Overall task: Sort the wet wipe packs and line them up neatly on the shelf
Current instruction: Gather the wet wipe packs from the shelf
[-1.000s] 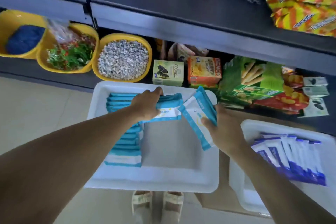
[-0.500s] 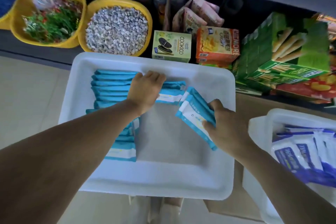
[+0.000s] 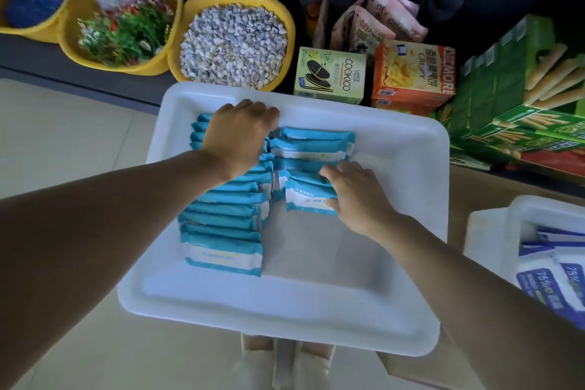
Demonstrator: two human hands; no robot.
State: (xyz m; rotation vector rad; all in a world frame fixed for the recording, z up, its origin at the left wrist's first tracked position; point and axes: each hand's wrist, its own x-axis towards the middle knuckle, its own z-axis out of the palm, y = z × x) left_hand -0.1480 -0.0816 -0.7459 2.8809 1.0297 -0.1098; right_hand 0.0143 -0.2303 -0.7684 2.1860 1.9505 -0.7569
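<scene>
White tray (image 3: 408, 149): a shallow plastic tray in the middle of the view, in front of the low shelf.
Left row of teal wet wipe packs (image 3: 221, 215): many packs stand on edge one behind the other, from the near side to the far side, in the left half of the tray.
Right row of teal wet wipe packs (image 3: 313, 144): a shorter row just beside the left row, in the far part of the tray; the near right part of the tray floor is bare.
Left hand (image 3: 237, 136): it rests on top of the far end of the left row, fingers bent down over the packs; if they grip one, I cannot tell.
Right hand (image 3: 357, 193): it holds the nearest pack of the right row, thumb and fingers curled round its right end.
Second tray (image 3: 484, 231): at the right edge, with white and dark blue wipe packs (image 3: 550, 279) inside.
Shelf items: yellow bowl of pale pebbles (image 3: 234, 41), green cookie box (image 3: 330, 76), orange cracker box (image 3: 411, 73).
</scene>
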